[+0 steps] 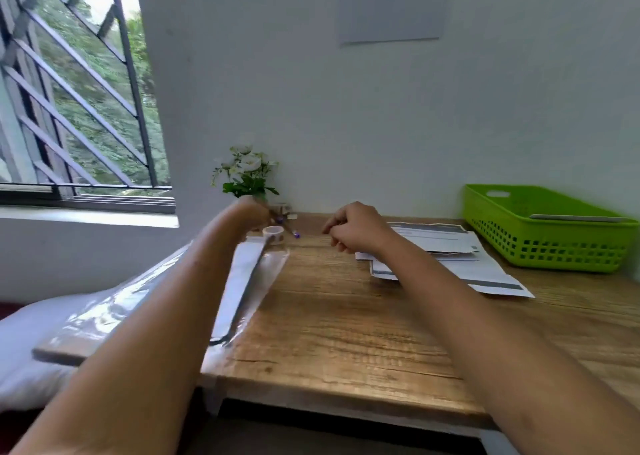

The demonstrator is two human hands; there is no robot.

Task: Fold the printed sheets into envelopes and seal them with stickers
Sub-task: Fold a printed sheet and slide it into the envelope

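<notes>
- Currently, 2 bare forearms reach out over the light-brown wood-grain table [346,333] toward its far edge.
- Left hand [254,212] hovers near the far left corner, just beside the small white roll of stickers [273,233]; it is blurred and its fingers are hidden, so I cannot tell whether it holds anything.
- Right hand [353,227] hangs above the far middle of the table, fingers curled inward, with nothing seen in them.
- Loose pile of white printed sheets with grey bands [460,264] lies flat toward the far right, just beside the right wrist.
- Bright green perforated plastic basket [547,243] stands at the far right corner, with a flat grey-white piece [575,216] inside it, too blurred to identify.
- Clear glossy plastic sleeve holding white paper [249,281] lies along the left edge, partly under the left forearm.
- Slim pen with a purple tip [292,232] lies just behind the roll.
- Small bunch of white flowers with green leaves [247,174] stands at the far left corner against the wall.
- White cushion [31,343] sits off the left edge.
</notes>
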